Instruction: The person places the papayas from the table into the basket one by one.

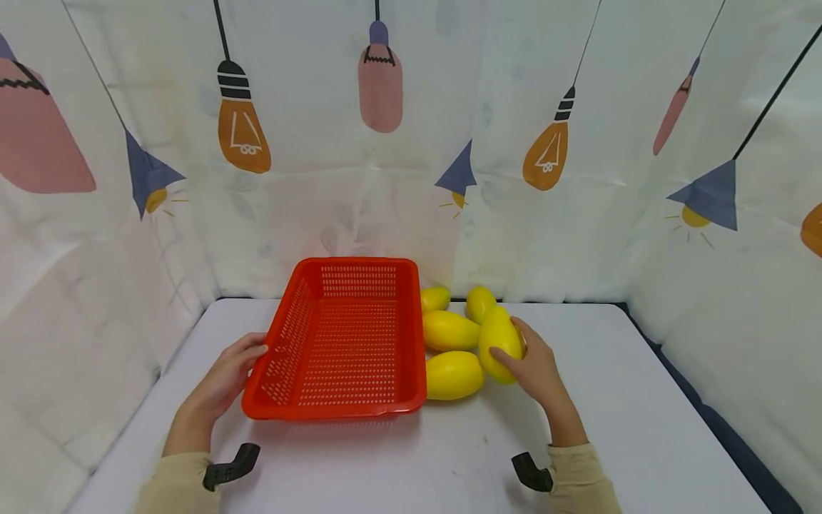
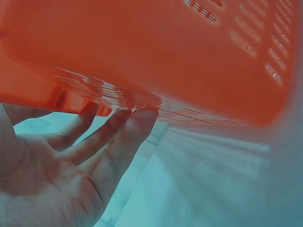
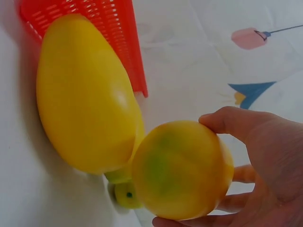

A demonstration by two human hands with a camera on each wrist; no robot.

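A red plastic basket (image 1: 349, 343) with slotted walls stands on the table, nothing inside it. My left hand (image 1: 231, 375) is at its left side; the left wrist view shows extended fingers (image 2: 106, 142) with their tips against the outside of the basket (image 2: 142, 52). With the thumb on one side and fingers on the other, my right hand (image 1: 536, 364) grips a yellow mango (image 1: 499, 344). Its rounded end, tinted green, faces the right wrist camera. Several more mangoes (image 1: 454, 375) lie along the basket's right wall, close beside the held one.
White table (image 1: 462, 464) under everything. A pale curtain (image 1: 411, 207) printed with lamps and bulbs hangs behind and along both sides. Each wrist carries a black strap piece (image 1: 232, 465) by the tan sleeve (image 1: 180, 484).
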